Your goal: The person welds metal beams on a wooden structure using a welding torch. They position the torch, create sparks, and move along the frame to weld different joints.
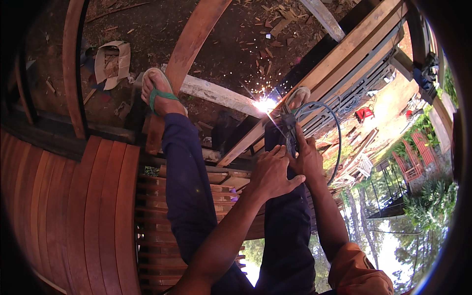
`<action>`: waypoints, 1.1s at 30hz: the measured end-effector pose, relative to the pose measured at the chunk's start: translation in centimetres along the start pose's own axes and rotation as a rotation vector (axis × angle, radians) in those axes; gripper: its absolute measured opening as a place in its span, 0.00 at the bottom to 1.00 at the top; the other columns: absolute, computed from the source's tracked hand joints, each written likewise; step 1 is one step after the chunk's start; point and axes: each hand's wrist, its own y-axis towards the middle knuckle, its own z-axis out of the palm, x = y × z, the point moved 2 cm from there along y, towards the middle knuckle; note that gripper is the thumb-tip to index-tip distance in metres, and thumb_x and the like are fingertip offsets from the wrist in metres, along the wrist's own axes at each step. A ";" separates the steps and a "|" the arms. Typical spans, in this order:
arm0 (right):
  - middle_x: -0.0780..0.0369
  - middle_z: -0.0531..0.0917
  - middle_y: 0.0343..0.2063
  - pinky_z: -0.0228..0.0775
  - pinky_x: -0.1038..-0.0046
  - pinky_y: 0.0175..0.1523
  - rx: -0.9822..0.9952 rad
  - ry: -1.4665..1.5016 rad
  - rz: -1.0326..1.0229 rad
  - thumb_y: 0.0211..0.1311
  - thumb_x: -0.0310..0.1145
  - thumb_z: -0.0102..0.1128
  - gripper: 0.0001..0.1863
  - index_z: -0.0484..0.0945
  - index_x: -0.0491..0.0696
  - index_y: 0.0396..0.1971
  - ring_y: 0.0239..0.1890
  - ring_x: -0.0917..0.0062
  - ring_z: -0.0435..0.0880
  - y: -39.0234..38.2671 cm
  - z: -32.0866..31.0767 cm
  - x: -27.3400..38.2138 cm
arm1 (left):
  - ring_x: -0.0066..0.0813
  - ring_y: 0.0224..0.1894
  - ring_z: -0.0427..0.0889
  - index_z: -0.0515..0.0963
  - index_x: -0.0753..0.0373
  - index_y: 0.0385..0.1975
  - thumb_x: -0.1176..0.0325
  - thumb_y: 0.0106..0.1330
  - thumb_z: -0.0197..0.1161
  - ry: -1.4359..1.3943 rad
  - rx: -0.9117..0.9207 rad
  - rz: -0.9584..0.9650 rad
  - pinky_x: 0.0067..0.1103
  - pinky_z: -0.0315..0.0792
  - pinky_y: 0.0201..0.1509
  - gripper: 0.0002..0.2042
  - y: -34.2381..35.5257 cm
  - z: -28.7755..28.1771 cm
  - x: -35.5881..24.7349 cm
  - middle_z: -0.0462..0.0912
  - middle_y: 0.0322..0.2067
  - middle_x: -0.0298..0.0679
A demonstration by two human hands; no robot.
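My right hand (309, 160) grips a dark welding electrode holder (289, 120), with its index finger stretched along the handle. A bright welding arc (265, 104) burns just beyond the holder, at the end of a pale beam (221, 96), and throws sparks upward. The glare hides the joint and the electrode's tip. My left hand (272, 172) lies beside the right one, over my right leg, fingers extended and thumb out toward the right wrist. It seems to hold nothing. A grey cable (339, 132) loops from the holder around to the right of my right hand.
My sandalled feet (162, 93) straddle wooden beams (196, 39) above a dirt floor strewn with wood scraps. Reddish planks (73, 206) cover the left side. Long boards (344, 49) run diagonally at upper right. A red machine (364, 114) stands far below on the ground.
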 end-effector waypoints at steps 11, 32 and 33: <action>0.44 0.80 0.46 0.81 0.48 0.41 -0.006 -0.016 -0.002 0.58 0.52 0.77 0.54 0.56 0.64 0.82 0.42 0.44 0.88 0.0 0.2 0.0 | 0.57 0.76 0.68 0.83 0.73 0.52 0.38 0.62 0.69 0.029 0.098 -0.020 0.46 0.61 0.79 0.37 0.2 -0.5 -0.2 0.74 0.69 0.63; 0.43 0.77 0.46 0.81 0.48 0.41 -0.033 0.000 0.008 0.59 0.55 0.74 0.55 0.52 0.64 0.83 0.41 0.43 0.88 0.3 0.2 -0.1 | 0.57 0.74 0.71 0.84 0.78 0.46 0.41 0.62 0.71 -0.014 0.028 0.012 0.43 0.62 0.78 0.36 0.2 -0.3 0.0 0.70 0.70 0.68; 0.43 0.77 0.47 0.81 0.47 0.41 -0.016 -0.003 0.008 0.60 0.56 0.73 0.55 0.51 0.64 0.83 0.41 0.43 0.88 0.3 0.4 -0.2 | 0.57 0.74 0.71 0.83 0.78 0.47 0.41 0.62 0.71 -0.017 0.028 0.012 0.43 0.62 0.78 0.36 0.1 -0.3 0.0 0.70 0.71 0.68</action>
